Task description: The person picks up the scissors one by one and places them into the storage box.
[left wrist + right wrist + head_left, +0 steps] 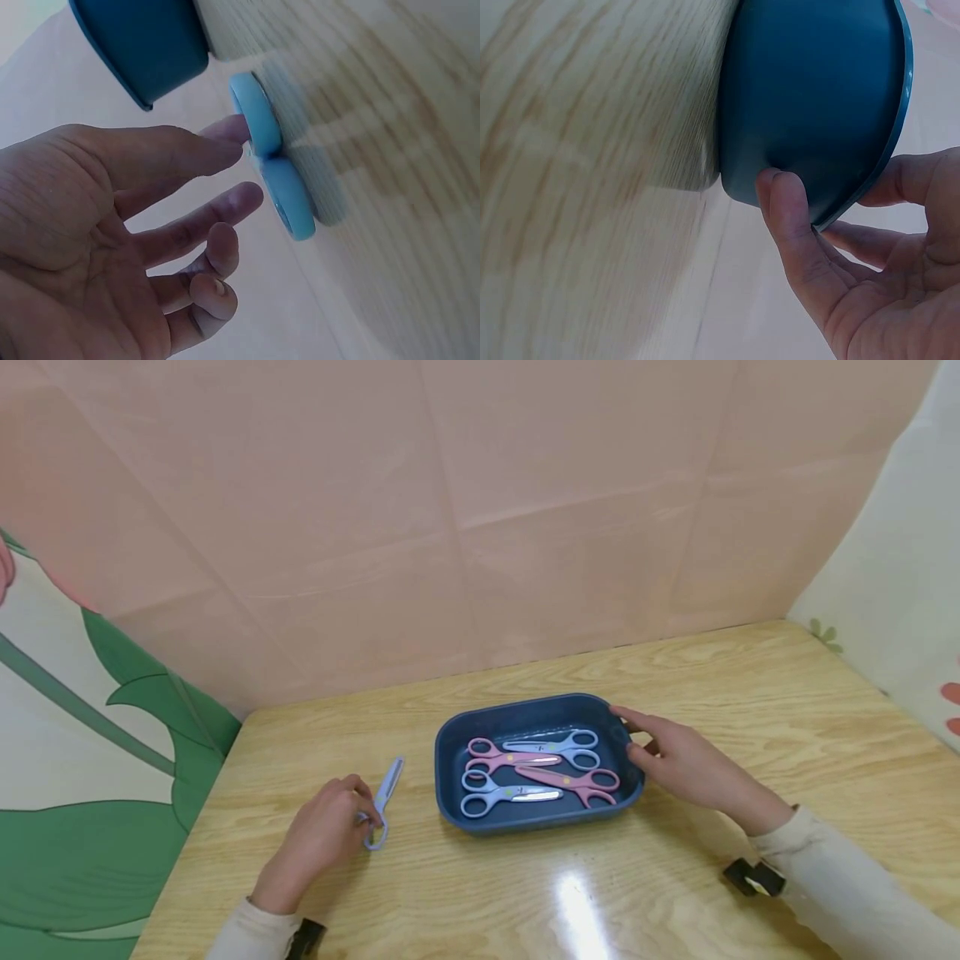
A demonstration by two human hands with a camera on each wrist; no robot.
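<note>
My left hand (330, 827) is at the handle end of a pair of light-blue scissors (387, 792). The thumb and index finger pinch the edge of one finger loop (259, 112); the other fingers bend loosely away from it. These scissors are low over the wooden table, blades pointing away from me. To their right stands a dark blue oblong tray (517, 828), with two light-blue and two pink scissors (573, 781) lying flat inside. My right hand (686, 764) grips the tray's right end, thumb on the outer wall (817, 97) and fingers at the rim.
The wood-grain table (337, 727) reaches back to a pink sheet (450, 568) hung behind it. Panels with a green leaf print (67, 852) border the left side, and a white one (915, 568) borders the right.
</note>
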